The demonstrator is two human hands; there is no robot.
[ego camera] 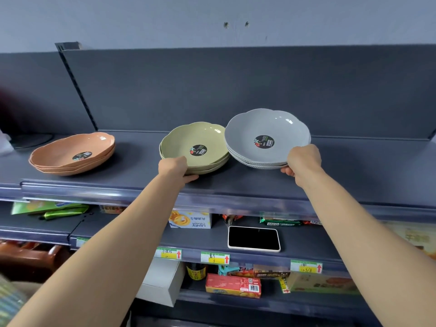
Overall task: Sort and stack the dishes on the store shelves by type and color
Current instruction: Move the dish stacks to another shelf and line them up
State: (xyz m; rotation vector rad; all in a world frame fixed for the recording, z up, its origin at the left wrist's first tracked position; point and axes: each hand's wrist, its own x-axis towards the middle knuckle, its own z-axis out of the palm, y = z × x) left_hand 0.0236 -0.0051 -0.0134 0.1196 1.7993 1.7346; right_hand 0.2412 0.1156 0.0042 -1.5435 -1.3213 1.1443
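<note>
Three stacks of scalloped plates stand on the dark top shelf (354,175). The orange stack (68,154) lies flat at the left. In the middle is the green stack (188,140), tipped up toward me, with my left hand (175,168) gripping its front rim, thumb under it. The grey stack (262,128) at the right is also tilted up. My right hand (303,161) holds its lower right rim, fingers beneath. Each top plate carries a round black sticker.
A phone (254,238) with a dark screen lies on the second shelf below the grey stack. Boxes and snack packets fill the lower shelves, with yellow price tags (214,258) on the rail. The shelf's back panel rises behind the plates.
</note>
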